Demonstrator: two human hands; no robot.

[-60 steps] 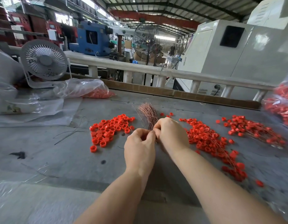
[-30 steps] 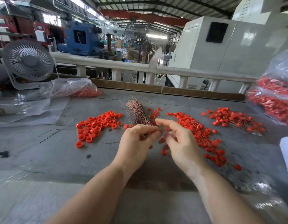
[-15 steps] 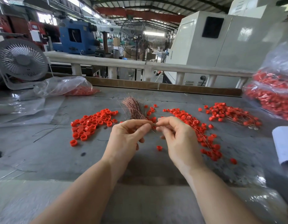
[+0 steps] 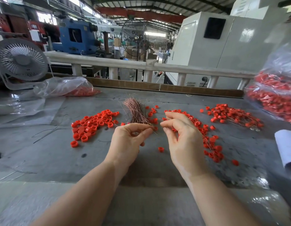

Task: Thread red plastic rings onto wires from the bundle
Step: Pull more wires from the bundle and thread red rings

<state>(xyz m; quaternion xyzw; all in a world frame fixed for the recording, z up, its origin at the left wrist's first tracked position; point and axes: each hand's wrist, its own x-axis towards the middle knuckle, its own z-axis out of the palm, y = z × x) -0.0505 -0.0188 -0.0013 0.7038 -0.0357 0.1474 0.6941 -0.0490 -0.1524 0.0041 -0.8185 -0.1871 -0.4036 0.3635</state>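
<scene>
A bundle of thin copper wires (image 4: 135,111) lies fanned out on the grey table (image 4: 43,152). My left hand (image 4: 129,141) pinches its near end between thumb and forefinger. My right hand (image 4: 182,137) hovers just to the right, a small gap away, thumb and fingers curled close together. Whether a fine wire sits between them is too small to tell. Loose red plastic rings (image 4: 92,124) form a pile left of the bundle. One single ring (image 4: 160,149) lies between my hands. Rings strung on wires (image 4: 212,145) spread out beyond my right hand.
Another heap of strung rings (image 4: 231,115) lies at the far right, beside a clear bag of red pieces (image 4: 275,98). A second bag (image 4: 68,87) and a white fan (image 4: 20,61) stand at the back left. A paper roll (image 4: 286,147) sits at the right edge. Dark loose wires (image 4: 48,132) lie left.
My hands were pinched together at the bundle's end; the right hand has drawn a little to the right, away from the left. My view has shifted slightly.
</scene>
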